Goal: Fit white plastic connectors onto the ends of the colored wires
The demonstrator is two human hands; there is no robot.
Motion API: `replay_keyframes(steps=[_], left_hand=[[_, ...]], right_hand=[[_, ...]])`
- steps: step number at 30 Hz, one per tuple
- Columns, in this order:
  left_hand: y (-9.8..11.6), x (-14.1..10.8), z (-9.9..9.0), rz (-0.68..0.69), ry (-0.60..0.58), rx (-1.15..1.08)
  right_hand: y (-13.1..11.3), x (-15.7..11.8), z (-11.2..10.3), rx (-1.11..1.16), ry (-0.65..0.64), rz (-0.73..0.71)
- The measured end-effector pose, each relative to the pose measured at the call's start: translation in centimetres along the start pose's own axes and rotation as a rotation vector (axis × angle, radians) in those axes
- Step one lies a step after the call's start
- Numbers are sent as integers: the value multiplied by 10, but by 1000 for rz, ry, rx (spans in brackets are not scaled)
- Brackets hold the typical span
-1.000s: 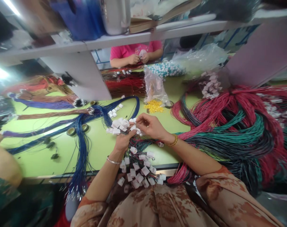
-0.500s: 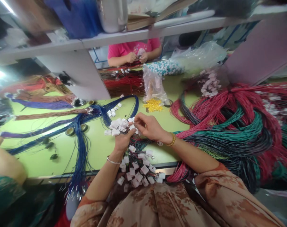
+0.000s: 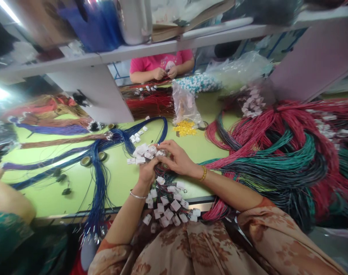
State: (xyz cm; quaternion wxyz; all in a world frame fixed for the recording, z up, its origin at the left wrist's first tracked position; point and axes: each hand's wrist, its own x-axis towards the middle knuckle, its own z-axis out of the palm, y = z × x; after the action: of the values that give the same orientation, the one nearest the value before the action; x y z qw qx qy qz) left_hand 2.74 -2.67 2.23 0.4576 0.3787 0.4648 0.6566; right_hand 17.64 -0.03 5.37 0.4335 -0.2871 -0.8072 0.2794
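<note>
A bunch of white connectors [image 3: 143, 152] rests in my left hand [image 3: 147, 171], whose fingers are closed around it and partly hidden beneath. My right hand [image 3: 176, 158] touches the right side of this bunch, thumb and fingers curved round the connectors there. More white connectors [image 3: 168, 208] on dark wires hang below my hands at the table's front edge. Left of my hands, blue wires [image 3: 98, 179] drape over that edge. Beyond my hands lie small yellow parts [image 3: 185, 128] beside a clear plastic bag [image 3: 185, 103].
Red wires [image 3: 248, 133] and green wires [image 3: 265, 152] cover the right side. A shelf [image 3: 162, 48] with a blue container [image 3: 96, 26] spans above. Opposite, a person in a pink shirt [image 3: 162, 63] works. Another person's arm [image 3: 10, 194] is at the left. Tape rolls [image 3: 85, 160] lie left.
My right hand has opened out from its pinch and come lower, with its thumb and fingers now round the right side of the bunch. My left hand has barely moved.
</note>
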Motion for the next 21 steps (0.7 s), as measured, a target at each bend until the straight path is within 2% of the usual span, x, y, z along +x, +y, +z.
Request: replay_keyframes(steps=[2,5,9,12,14,16,19,21], left_hand=[[4,2,-1,-58,-25,-131],[10,4,-3,-107,-37,-201],[15,3,-3,-110,-87,-166],[14,0,-2,-189,-152,-153],[12,-2,-2,-245,-154,-159],[12,-1,-3,-226,-174,-158],[13,3,-6,-156,-215,-159],[13,6,-9,-186,-209,-147]], right_hand=[[1,-1,-4,66,-96,21],[1,-10,-5,74,-189,13],[-3,-29,3,25,-194,-95],[-7,-34,6,19,-138,-37],[-7,-33,6,-10,-118,12],[-6,-34,7,-51,-132,10],[-6,-42,14,-133,-169,-81],[-8,-50,21,-209,-283,-185]])
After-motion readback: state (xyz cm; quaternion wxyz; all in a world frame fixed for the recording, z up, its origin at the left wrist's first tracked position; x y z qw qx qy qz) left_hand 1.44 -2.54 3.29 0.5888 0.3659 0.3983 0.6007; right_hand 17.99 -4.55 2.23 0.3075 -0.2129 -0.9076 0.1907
